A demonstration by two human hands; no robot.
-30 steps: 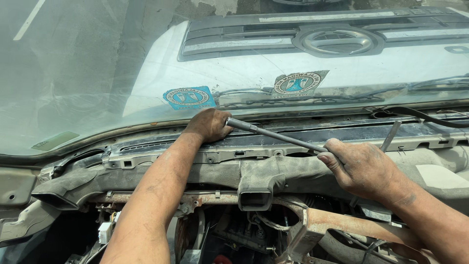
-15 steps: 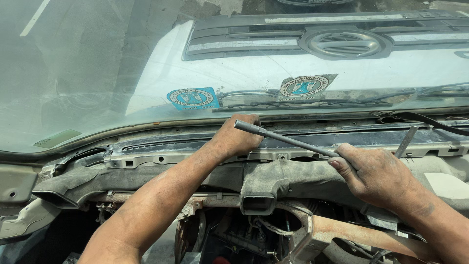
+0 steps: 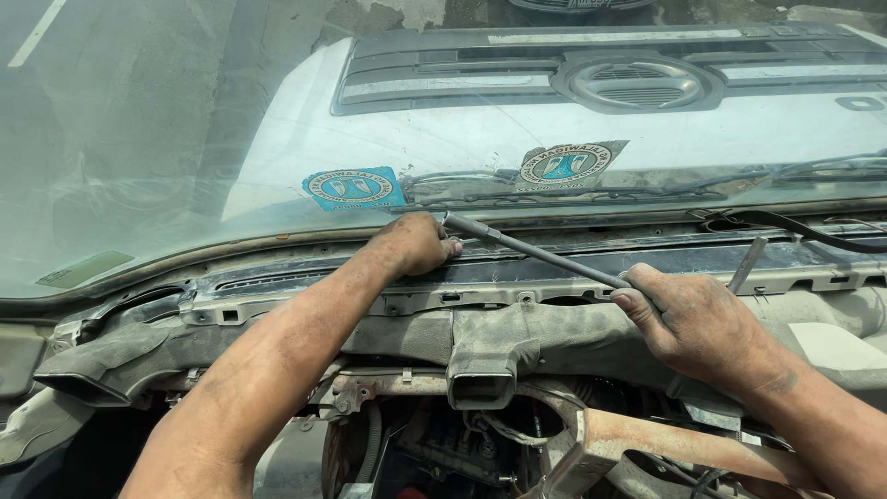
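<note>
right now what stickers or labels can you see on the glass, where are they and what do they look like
Blue sticker: low on the windscreen, above the left hand; rectangular, blue with a pale oval emblem.
Pale sticker: right of the blue one; tilted rectangle, beige with a round emblem.
Faded label: far left, low on the glass; greenish, slanted rectangle.

The left hand (image 3: 416,245) covered the far tip of the long metal rod (image 3: 536,254); the right hand (image 3: 693,323) hid its near end. Both forearms ran off the bottom edge.
</note>
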